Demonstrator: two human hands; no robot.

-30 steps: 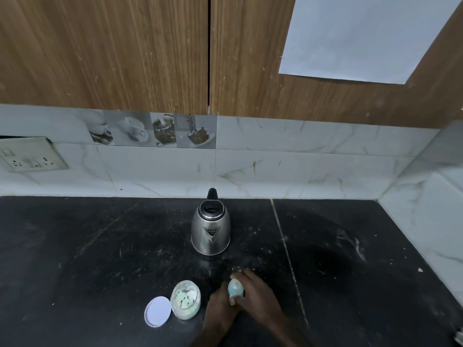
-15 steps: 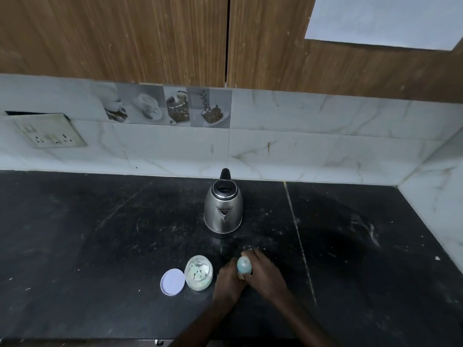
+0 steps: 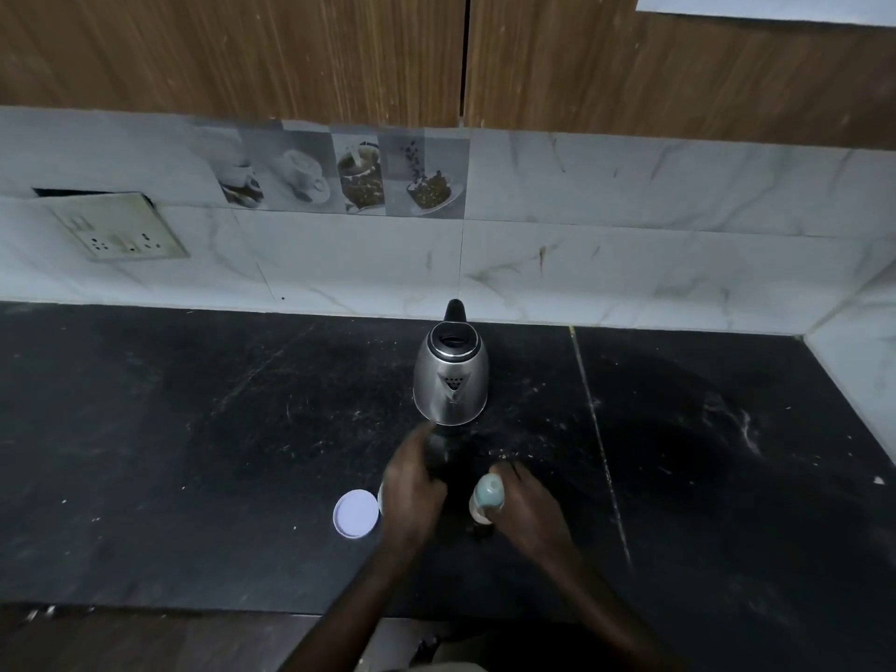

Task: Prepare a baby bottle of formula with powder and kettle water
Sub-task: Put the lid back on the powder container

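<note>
Black counter (image 3: pixel 194 453) bears a kettle (image 3: pixel 451 380) just beyond the blurred left hand (image 3: pixel 412 487), whose grip is unreadable, while the right hand (image 3: pixel 528 506) clasps the bottle (image 3: pixel 487 494).

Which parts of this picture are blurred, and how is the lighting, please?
Head view: the left hand is smeared by motion, hiding its fingers; the right hand holding the bottle and the kettle are sharper; the light is dim, and the wide lens slightly bends the tiled wall.
</note>
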